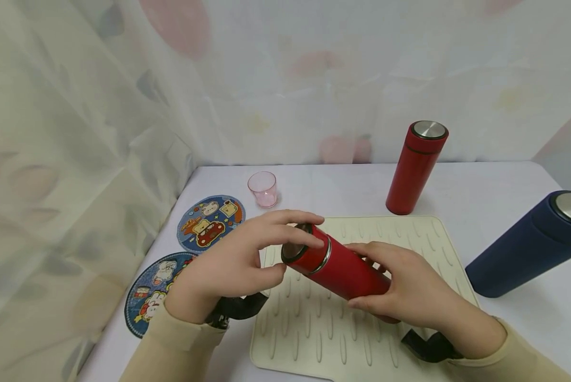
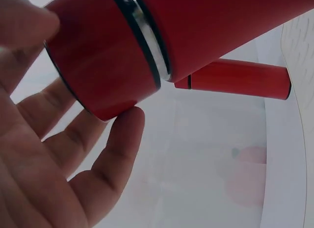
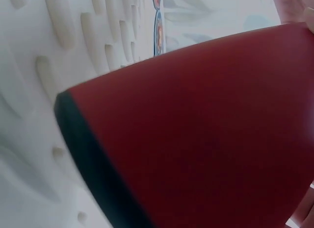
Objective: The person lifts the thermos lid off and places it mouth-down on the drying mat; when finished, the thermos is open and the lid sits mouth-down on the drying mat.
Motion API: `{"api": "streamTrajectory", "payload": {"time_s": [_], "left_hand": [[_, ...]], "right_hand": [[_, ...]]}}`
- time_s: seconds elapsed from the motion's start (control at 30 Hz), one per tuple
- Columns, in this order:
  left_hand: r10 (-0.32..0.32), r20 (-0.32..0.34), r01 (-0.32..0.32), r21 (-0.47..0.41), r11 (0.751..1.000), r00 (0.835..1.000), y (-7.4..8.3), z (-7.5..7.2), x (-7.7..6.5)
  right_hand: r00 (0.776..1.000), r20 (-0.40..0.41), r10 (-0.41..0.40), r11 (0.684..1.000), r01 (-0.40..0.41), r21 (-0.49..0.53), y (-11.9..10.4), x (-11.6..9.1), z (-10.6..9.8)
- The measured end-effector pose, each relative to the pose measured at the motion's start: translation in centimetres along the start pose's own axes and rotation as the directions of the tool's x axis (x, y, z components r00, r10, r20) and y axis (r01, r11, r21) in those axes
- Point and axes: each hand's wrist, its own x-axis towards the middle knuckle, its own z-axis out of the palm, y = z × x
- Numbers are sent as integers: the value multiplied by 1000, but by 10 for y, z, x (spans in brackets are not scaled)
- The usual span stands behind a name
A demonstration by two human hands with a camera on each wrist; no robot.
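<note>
A red thermos [image 1: 349, 270] is held tilted above a cream ridged mat [image 1: 295, 339], its steel-topped lid pointing left. My right hand [image 1: 409, 284] grips the lower body from the right. Around the lid [image 2: 100, 56] curl the fingers of my left hand [image 1: 238, 260], with a fingertip touching the lid's edge in the left wrist view. A silver ring shows between lid and body. The right wrist view is mostly filled by the thermos body [image 3: 196, 125] and its dark base rim, and the right fingers are largely hidden there.
A second red thermos [image 1: 414, 170] stands behind the mat, and a navy thermos [image 1: 529, 244] stands at the right. To the left lie two round patterned coasters, one far [image 1: 211, 223] and one near [image 1: 142, 297]. A pink glass [image 1: 264, 191] stands toward the back.
</note>
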Motion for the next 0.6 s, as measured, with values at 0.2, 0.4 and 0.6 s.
{"api": "streamTrajectory", "payload": {"time_s": [0.2,0.4,0.6], "left_hand": [[-28,-73,31,50,998,997,-5,2,1],[-22,-230,73,217,974,973,-9,7,1],[8,-386,92,241,966,923,-13,5,0]], "right_hand": [[1000,-1,4,1000,-4,12,0,0,1],[1000,3,14,999,-14,43,-1,0,1],[999,5,41,998,-41,49,0,1,-2]]}}
